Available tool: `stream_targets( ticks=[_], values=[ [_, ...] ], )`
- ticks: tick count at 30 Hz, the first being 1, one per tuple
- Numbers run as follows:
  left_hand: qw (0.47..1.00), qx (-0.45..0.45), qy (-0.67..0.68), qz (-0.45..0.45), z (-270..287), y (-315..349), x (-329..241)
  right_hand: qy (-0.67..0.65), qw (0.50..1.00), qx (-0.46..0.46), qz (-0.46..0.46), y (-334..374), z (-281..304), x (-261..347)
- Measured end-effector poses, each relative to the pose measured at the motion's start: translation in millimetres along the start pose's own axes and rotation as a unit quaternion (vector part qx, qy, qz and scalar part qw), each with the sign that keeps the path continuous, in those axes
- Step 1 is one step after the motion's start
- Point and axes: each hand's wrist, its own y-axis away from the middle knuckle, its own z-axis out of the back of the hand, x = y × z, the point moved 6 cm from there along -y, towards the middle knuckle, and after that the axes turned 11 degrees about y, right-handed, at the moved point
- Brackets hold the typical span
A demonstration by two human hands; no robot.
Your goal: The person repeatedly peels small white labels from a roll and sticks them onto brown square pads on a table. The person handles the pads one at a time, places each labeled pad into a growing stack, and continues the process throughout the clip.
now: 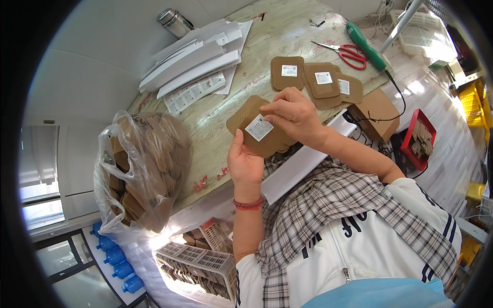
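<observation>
My left hand (245, 165) is closed round the near left edge of a tan, rounded-square textured pad (247, 107), its thumb on top. Under it show the edges of what may be more pads. A white printed label (259, 128) lies on the pad's face. My right hand (295, 114) has thumb and index finger pinched at the label's upper right corner; whatever sits between those fingertips is too small to make out. Beyond it on the table are several similar pads with white labels: a single one (280, 83) and an overlapping group (322, 92).
Red-handled scissors (351, 54) and a green corded tool (365, 45) lie at the table's far right. White strips (197, 57) are piled at the far left, near a steel flask (173, 21). A clear bag (144, 169) of brown pieces stands left. Crates (197, 267) stand below.
</observation>
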Motion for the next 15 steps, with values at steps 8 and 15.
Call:
stream_targets(
  ticks=[8,15],
  values=[
    [0.998,0.011,-0.064,0.02,-19.6,-3.7,9.7,-0.052,0.998,0.017,-0.042,6.9,-6.6,-10.1],
    [0.995,0.029,-0.076,0.052,-19.1,-12.7,12.3,-0.08,0.993,0.045,-0.073,9.3,-8.3,-13.2]
  ],
)
